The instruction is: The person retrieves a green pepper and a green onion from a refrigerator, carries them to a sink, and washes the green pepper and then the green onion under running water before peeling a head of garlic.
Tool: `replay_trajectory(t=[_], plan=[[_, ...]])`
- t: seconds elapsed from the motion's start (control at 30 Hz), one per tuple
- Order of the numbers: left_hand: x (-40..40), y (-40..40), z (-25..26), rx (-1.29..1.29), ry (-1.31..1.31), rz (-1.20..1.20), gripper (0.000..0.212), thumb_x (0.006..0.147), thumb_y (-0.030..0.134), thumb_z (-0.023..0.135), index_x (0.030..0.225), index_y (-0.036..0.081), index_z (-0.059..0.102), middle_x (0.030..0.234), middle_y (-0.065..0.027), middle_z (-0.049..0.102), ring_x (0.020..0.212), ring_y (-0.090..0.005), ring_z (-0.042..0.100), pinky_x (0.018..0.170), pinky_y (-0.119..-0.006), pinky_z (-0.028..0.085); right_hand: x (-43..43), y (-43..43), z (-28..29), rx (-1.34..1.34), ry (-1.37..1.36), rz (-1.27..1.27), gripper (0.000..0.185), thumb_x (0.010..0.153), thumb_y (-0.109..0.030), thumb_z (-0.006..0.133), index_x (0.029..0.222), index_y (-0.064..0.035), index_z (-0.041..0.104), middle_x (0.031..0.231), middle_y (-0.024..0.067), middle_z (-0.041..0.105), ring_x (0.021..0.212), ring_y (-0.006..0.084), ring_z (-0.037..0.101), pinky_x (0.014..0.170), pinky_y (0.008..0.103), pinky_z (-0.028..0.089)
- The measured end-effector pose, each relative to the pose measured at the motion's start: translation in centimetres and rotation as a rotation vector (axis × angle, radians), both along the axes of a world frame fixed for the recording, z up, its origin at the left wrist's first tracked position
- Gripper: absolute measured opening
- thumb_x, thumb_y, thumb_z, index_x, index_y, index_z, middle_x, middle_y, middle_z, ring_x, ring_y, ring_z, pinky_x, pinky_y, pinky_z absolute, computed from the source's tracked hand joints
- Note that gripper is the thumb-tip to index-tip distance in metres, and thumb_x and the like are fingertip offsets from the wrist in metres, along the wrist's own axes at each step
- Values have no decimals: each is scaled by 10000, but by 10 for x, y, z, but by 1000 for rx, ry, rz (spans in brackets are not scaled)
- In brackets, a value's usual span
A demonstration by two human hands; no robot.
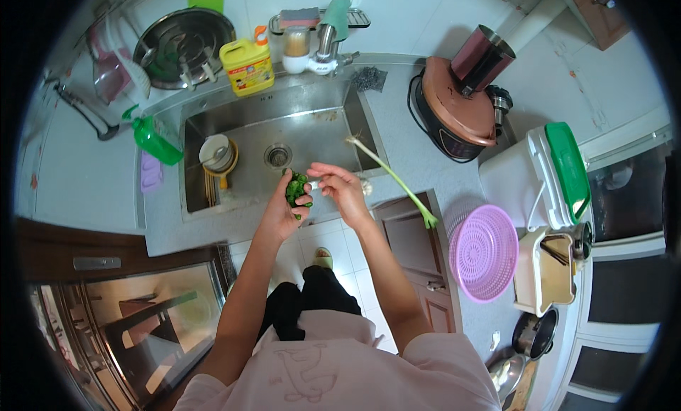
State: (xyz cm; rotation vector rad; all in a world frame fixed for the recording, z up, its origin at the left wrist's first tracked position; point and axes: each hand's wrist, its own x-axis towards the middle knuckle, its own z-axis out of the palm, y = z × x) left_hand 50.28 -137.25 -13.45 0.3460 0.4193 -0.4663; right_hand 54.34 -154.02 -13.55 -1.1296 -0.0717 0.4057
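My left hand (283, 211) is closed around several green peppers (296, 189) above the front edge of the steel sink (319, 123). Just to their right, my right hand (340, 190) is raised with its fingers partly spread; I see nothing held in it. A small white thing shows between the two hands, too small to name. Behind my right hand, a garlic bulb (366, 187) lies on the counter edge. A green onion (391, 171) reaches from over the sink's right side across the counter, its cut green end near the front edge.
Stacked bowls (215, 151) and a yellow-handled strainer stand in the sink's left side. Behind it are a yellow detergent jug (247, 67) and the faucet (325, 43). A green bottle (157, 141) leans at left. A purple plastic basket (485, 254), a white bucket (513, 171) and a copper-coloured cooker (455, 105) stand at right.
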Motion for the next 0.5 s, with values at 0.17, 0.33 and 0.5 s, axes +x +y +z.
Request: replay_trajectory(t=[0.17, 0.33, 0.5], plan=[[79, -11, -14, -115, 11, 17, 313, 962, 411, 530, 898, 109, 480, 811, -29, 541, 573, -79, 426, 368, -176, 318, 119, -19, -15, -76, -34, -180, 361, 857, 0, 451, 1184, -36, 600, 1135, 46, 635, 819, 78, 557, 720, 215, 463], [146, -9, -26, -134, 23, 7, 335, 964, 437, 518, 911, 110, 466, 811, -23, 517, 584, -76, 426, 376, -181, 320, 262, -13, -50, -223, -183, -257, 499, 829, 10, 464, 1324, -49, 492, 1288, 79, 529, 1029, 149, 521, 812, 253, 447], [195, 0, -26, 33, 68, 2, 366, 961, 468, 506, 917, 110, 440, 810, -16, 500, 594, -74, 417, 386, -184, 318, 364, -2, -68, -433, -225, -331, 621, 772, 63, 457, 1378, -71, 430, 1299, 94, 498, 1068, 194, 490, 903, 295, 431]])
